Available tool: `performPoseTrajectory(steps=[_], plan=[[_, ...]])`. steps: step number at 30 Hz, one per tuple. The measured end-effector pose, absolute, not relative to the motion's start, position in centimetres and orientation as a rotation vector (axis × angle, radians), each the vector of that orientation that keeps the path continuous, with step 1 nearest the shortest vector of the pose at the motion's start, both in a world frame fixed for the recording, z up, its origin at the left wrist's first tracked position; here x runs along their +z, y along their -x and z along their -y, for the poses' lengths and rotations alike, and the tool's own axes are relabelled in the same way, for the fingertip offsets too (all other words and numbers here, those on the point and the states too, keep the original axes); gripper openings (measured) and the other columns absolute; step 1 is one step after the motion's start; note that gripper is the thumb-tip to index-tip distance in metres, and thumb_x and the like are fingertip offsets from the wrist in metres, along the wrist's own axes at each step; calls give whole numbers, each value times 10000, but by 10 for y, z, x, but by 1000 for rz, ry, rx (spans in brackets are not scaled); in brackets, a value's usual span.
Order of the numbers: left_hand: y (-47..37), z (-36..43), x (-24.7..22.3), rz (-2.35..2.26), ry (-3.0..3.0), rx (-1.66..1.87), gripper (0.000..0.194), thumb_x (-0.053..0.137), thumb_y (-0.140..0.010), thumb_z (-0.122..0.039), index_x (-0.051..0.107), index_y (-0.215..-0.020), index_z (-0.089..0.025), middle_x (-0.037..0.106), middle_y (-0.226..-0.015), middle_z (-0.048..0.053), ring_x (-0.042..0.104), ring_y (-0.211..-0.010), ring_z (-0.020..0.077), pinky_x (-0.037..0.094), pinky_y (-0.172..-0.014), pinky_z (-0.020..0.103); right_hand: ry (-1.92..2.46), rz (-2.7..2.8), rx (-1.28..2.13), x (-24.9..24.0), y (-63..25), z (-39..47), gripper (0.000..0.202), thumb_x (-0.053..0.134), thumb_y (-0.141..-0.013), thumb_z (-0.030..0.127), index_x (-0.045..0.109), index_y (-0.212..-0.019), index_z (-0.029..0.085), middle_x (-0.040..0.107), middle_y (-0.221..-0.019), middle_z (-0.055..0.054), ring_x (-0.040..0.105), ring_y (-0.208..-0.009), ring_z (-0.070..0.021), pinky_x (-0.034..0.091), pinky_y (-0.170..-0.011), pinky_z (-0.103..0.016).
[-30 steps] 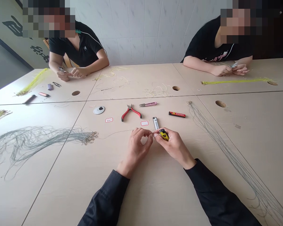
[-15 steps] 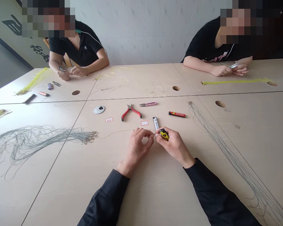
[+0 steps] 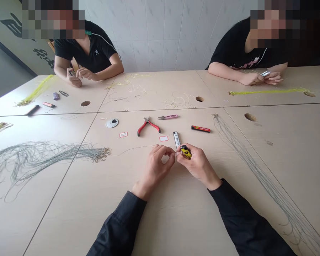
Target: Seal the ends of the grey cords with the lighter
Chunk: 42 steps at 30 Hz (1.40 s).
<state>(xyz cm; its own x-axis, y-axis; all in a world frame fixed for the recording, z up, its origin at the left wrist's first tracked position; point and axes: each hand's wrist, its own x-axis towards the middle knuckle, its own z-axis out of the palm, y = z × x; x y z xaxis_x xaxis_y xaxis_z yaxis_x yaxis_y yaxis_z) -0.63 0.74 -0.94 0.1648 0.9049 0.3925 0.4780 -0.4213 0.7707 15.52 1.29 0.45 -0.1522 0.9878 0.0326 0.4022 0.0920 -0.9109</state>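
Note:
My left hand [image 3: 158, 163] is closed in a pinch on a thin line [image 3: 133, 148] that curves across the table to the left. At that side lies a bundle of grey-green lines [image 3: 88, 155] with small hooks massed at its end. Wrapped in the fingers of my right hand [image 3: 196, 163] is a yellow and black lighter [image 3: 186, 152]. The thumb and finger tips of both hands almost meet, and whatever tiny part is between them is too small to make out. Just beyond the right hand lies a white lighter [image 3: 176, 138].
Red-handled pliers [image 3: 142, 127], pink thread snips [image 3: 170, 116], a red lighter [image 3: 201, 129] and a silver disc [image 3: 112, 123] lie beyond my hands. Another line bundle [image 3: 245, 156] stretches along the right. Two people work opposite, near yellow line bundles [image 3: 269, 92]. Round holes [image 3: 250, 117] pierce the tabletop.
My hands keep nearly the same pose, fingertips together. The co-worker on the left has shifted their hands slightly. The view has moved a little.

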Motion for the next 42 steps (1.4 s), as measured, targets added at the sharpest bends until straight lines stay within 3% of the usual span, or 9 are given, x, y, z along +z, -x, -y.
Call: performPoseTrajectory(steps=[8, 15, 23, 33, 42], plan=[[8, -7, -3, -1199, -1847, 1153, 177, 497, -940, -210, 637, -1047, -209, 663, -1016, 59, 599, -940, 171, 480, -848, 318, 1385, 1650, 1097, 7, -156, -13, 131, 578, -804, 316, 592, -792, 186, 502, -663, 28, 420, -593, -116, 362, -539, -228], [8, -8, -4, -1252, -1754, 1113, 102, 559, -893, -234, 610, -819, -186, 659, -826, 21, 571, -747, 141, 460, -714, 283, 1388, 1696, 1096, 8, -156, -13, 134, 564, -810, 307, 569, -760, 183, 453, -638, 40, 379, -587, -110, 346, -536, -224], [7, -7, -7, -1214, -1670, 1068, 160, 486, -930, -274, 544, -813, -182, 586, -785, 11, 517, -699, 124, 419, -635, 253, 1370, 1713, 1066, 8, -155, -13, 126, 560, -808, 296, 570, -759, 181, 445, -621, 42, 369, -574, -107, 344, -529, -223], [8, -8, -2, -1203, -1537, 1016, 145, 528, -910, -282, 625, -939, -178, 649, -878, 22, 515, -687, 110, 412, -634, 233, 1401, 1685, 1062, 10, -158, -13, 165, 567, -843, 332, 593, -795, 177, 464, -646, 41, 378, -577, -108, 330, -535, -228], [7, -10, -8, -1233, -1568, 1016, 138, 555, -890, -269, 642, -854, -169, 643, -785, 0, 483, -633, 94, 388, -589, 222, 1422, 1727, 1044, 9, -159, -12, 161, 557, -864, 319, 607, -809, 176, 469, -648, 46, 396, -599, -105, 338, -548, -216]])
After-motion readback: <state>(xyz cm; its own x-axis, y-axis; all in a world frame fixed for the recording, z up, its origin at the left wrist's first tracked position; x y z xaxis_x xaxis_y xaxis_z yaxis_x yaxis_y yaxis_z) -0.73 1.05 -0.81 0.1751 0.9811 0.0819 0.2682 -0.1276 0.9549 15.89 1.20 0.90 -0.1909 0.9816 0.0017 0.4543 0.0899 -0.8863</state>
